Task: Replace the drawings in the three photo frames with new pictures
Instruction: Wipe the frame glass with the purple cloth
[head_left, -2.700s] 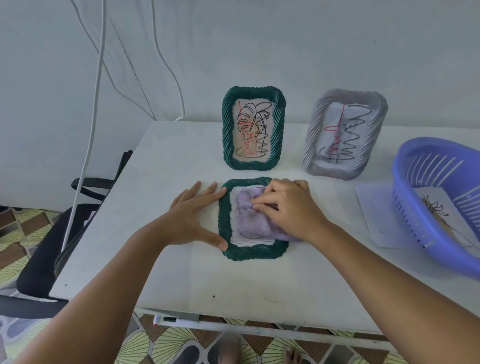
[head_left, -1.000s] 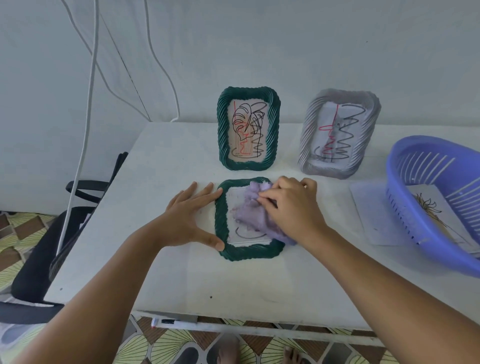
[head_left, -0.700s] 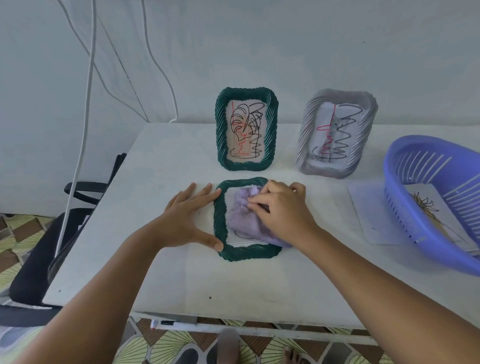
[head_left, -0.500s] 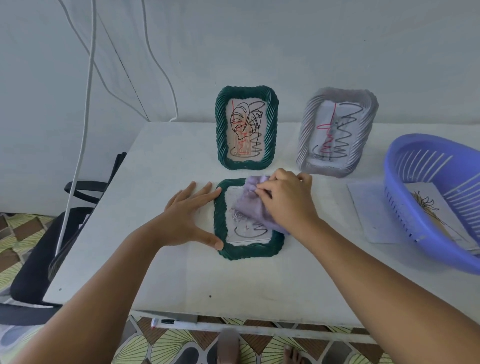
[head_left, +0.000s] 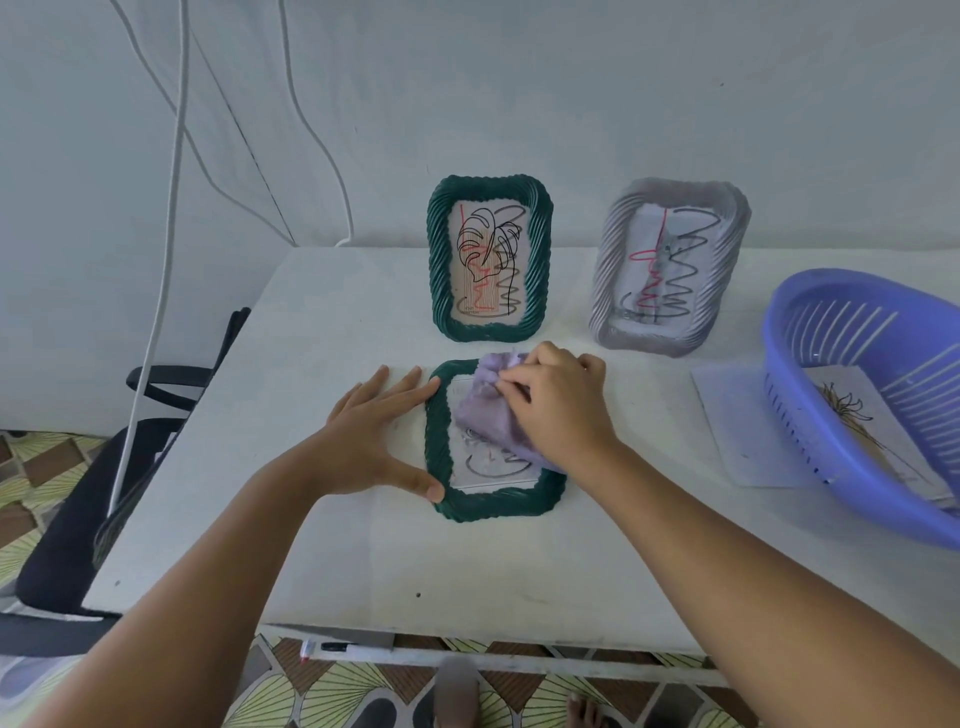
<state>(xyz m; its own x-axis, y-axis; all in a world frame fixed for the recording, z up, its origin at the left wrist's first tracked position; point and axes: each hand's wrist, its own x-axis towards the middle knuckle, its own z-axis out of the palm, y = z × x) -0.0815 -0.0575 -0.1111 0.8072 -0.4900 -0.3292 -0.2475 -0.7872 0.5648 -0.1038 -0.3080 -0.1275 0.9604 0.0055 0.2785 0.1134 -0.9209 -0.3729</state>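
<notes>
White tabletop (head_left: 332, 561) fills the middle of the view, its far edge against a pale wall with white cables (head_left: 171, 218) hanging at the far left. Flat on the table, near the centre, lies a green frame (head_left: 493, 506) with a scribbled drawing (head_left: 491, 467) showing in its near half. The left hand (head_left: 371, 441) rests flat and spread on the table, fingertips and thumb touching the frame's left rim. The right hand (head_left: 558, 410) grips a bunched lilac cloth (head_left: 483, 415), fingers curled over it, pressing it on the far right part of the frame's glass.

Just beyond, a second green frame (head_left: 489, 260) stands upright with a black and red drawing in it, close to the cloth hand. To its right a grey frame (head_left: 670, 267) leans back, also holding a scribble. At the right edge a blue slotted basket (head_left: 852, 395) holds a sheet with a plant drawing (head_left: 844, 410) and sits partly over a loose white sheet (head_left: 737, 415). Bare tabletop lies near the person and to the left of the left hand. A black chair (head_left: 78, 499) stands at the table's left edge, over patterned floor tiles. A marker (head_left: 332, 647) lies on a ledge under the near edge.
</notes>
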